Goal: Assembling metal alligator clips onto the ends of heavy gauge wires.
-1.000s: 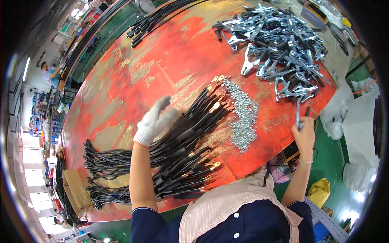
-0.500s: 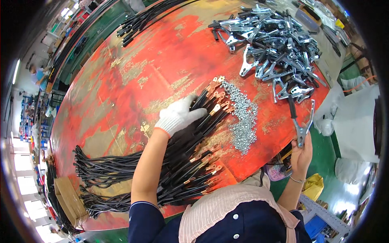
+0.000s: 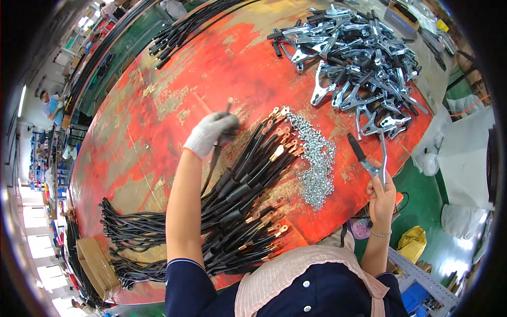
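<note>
In a white knit glove, my left hand [image 3: 212,132] is closed around a black cable [image 3: 213,168], raised at one end above the table, left of the cable bundle [image 3: 243,171]. The bundle's ends carry copper lugs [image 3: 280,150]. My bare right hand [image 3: 381,198] grips a silver metal clamp [image 3: 384,161] with a black handle sleeve, near the table's right edge. Between my hands lies a heap of small silver nuts [image 3: 317,169]. The far tip of the held cable is blurred.
A large pile of metal clamps [image 3: 348,63] covers the far right of the worn red table [image 3: 174,116]. More black cables [image 3: 185,31] lie along the far edge. A cardboard box [image 3: 95,267] stands at the near left. A person [image 3: 51,107] works in the distance.
My left hand has moved left from the bundle, lifting one cable away from the others. My right hand has shifted left and tilted the clamp.
</note>
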Motion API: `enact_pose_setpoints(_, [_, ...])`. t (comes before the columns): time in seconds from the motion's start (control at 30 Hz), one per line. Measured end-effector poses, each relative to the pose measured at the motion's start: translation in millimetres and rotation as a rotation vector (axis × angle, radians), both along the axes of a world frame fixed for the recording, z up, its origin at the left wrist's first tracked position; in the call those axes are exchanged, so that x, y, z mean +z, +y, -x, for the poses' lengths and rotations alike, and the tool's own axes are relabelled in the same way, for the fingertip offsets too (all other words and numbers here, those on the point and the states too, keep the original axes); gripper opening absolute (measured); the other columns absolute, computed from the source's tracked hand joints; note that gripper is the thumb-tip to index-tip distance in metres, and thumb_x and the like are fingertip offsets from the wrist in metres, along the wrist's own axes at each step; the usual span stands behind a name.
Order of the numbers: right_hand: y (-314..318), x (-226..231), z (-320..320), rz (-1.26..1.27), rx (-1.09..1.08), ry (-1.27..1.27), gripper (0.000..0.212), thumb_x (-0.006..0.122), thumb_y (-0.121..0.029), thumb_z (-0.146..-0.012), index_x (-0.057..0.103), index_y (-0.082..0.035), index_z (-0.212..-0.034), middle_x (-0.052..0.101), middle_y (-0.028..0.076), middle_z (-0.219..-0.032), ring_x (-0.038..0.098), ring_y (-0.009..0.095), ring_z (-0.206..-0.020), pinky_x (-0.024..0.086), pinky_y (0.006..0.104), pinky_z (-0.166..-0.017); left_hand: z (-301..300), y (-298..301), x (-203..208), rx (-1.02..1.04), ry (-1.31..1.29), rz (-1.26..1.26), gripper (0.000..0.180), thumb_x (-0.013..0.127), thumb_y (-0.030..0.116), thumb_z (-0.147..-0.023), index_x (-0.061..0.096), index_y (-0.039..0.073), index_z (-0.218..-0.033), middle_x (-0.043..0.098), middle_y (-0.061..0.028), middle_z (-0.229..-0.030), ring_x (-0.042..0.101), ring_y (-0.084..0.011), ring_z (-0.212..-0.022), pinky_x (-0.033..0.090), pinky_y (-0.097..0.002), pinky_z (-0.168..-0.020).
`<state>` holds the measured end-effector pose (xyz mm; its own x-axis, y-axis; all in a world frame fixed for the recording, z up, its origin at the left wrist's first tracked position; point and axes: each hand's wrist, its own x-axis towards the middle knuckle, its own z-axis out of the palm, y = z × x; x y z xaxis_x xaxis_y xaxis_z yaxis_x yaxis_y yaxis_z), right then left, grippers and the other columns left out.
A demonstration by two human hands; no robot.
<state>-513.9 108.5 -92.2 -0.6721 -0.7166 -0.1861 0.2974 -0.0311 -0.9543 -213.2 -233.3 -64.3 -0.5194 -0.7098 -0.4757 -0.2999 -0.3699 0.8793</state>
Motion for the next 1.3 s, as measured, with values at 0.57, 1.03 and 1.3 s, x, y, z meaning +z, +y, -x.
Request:
enact_pose_setpoints(0.57, [-11, -5, -16, 0.326, -0.006, -0.405, 0.052, 0.051, -0.006, -0.098, 0.032, -0.005, -0.147, 0.061, 0.007, -0.114, 0.059, 0.010, -0.089, 0.050, 0.0243, -0.079, 26, 70, -43, -0.074, -0.107, 0.164, 0.025, 0.060, 0.023, -0.094, 0.064, 0.002, -0.107, 0.064, 0.0014, -0.088, 0.056, -0.0058, -0.078, 0.045, -0.0224, -0.071])
enact_pose_setpoints(1.03, [-65, 10, -16, 0.378, 0.080, -0.209, 0.063, 0.060, -0.039, -0.092, 0.037, -0.006, -0.141, 0.056, 0.011, -0.128, 0.055, 0.030, -0.118, 0.043, 0.0452, -0.103, 28, 36, -21, 0.054, 0.122, 0.115, 0.031, 0.058, 0.032, -0.093, 0.065, 0.002, -0.101, 0.057, 0.0014, -0.080, 0.049, -0.0089, -0.072, 0.043, -0.0253, -0.068])
enact_pose_setpoints(1.3, [-186, 38, -35, 0.418, 0.350, -0.014, 0.044, 0.046, -0.032, -0.101, 0.041, 0.001, -0.129, 0.057, 0.014, -0.119, 0.057, 0.031, -0.114, 0.046, 0.0482, -0.100, 29, 67, 8, -0.101, -0.010, 0.596, 0.028, 0.059, 0.027, -0.095, 0.065, 0.003, -0.108, 0.065, -0.0031, -0.082, 0.056, -0.0060, -0.074, 0.047, -0.0239, -0.068])
